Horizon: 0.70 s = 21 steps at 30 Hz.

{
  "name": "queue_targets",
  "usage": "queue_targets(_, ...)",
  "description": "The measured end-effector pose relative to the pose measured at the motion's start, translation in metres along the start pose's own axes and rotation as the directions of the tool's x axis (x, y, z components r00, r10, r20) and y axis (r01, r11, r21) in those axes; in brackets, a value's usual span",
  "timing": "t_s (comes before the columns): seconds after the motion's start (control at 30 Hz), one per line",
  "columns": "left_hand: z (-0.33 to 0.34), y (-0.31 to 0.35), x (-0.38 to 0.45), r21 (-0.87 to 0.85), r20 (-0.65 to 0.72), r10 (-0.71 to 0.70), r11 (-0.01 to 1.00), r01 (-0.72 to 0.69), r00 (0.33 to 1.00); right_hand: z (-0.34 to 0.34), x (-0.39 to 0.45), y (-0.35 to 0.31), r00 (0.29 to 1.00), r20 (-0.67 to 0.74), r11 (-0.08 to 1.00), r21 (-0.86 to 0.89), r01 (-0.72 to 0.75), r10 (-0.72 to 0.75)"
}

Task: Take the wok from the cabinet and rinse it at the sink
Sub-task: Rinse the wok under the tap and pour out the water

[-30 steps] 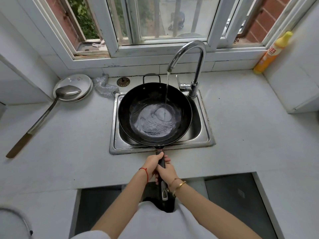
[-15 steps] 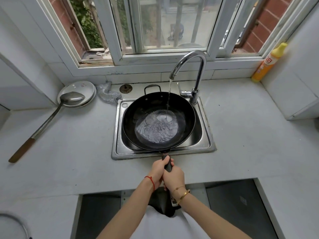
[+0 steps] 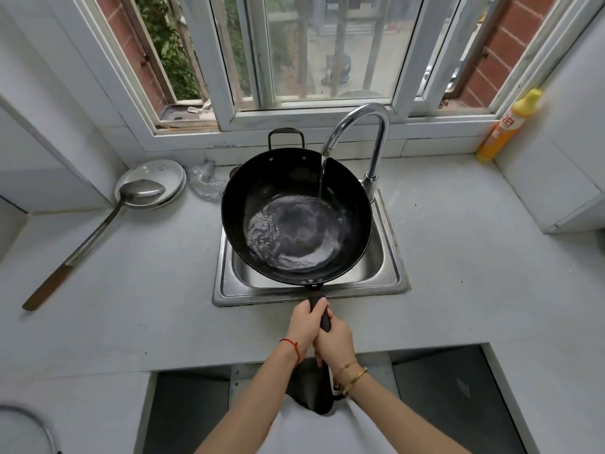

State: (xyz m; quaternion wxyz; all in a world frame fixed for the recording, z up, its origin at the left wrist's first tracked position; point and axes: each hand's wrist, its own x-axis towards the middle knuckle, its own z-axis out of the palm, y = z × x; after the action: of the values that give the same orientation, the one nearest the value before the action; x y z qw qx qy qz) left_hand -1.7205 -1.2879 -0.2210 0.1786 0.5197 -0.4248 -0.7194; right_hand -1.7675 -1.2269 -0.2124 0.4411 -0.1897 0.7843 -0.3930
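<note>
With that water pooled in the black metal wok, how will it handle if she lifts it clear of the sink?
Likely front-heavy: the black metal wok is wide, and both the left hand and right hand grip its long handle. The pooled water would probably slosh and shift the weight. The running tap suggests a wet, possibly slippery rim.

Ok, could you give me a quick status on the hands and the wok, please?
Left hand and right hand both grip the wok handle. Wok over sink, tap water running in. Nothing obstructing.
</note>
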Motion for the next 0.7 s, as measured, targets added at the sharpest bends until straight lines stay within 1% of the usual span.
queue_targets(0.1,0.000,0.002,-0.002,0.111,-0.082,0.048,0.993,-0.039,0.995,0.000,-0.003,-0.006,0.996,0.064,0.993,0.104,-0.063,0.057)
queue_targets(0.17,-0.002,0.004,-0.003,0.125,-0.115,0.052,0.991,-0.038,0.992,-0.001,-0.005,-0.011,0.993,0.088,0.987,0.132,-0.093,0.082)
queue_targets(0.27,-0.001,0.008,-0.005,0.027,-0.110,0.021,0.999,-0.018,0.994,-0.003,-0.007,-0.016,0.992,0.093,0.991,0.095,-0.099,0.090)
queue_targets(0.4,-0.001,0.010,-0.010,-0.127,-0.050,-0.054,0.991,0.047,0.997,-0.004,-0.009,-0.017,0.996,0.058,0.998,0.000,-0.064,0.064)
queue_targets(0.57,0.001,0.006,-0.008,-0.337,0.089,-0.142,0.927,0.164,0.986,-0.006,-0.012,-0.016,0.999,-0.018,0.988,-0.149,0.037,-0.040)
queue_targets(0.63,0.004,0.005,-0.006,-0.369,0.120,-0.145,0.912,0.180,0.982,-0.009,-0.012,-0.014,0.997,-0.028,0.979,-0.196,0.065,-0.072)
queue_targets(0.7,0.007,0.004,-0.005,-0.361,0.126,-0.141,0.915,0.178,0.982,-0.011,-0.011,-0.012,0.996,-0.033,0.977,-0.202,0.073,-0.082)
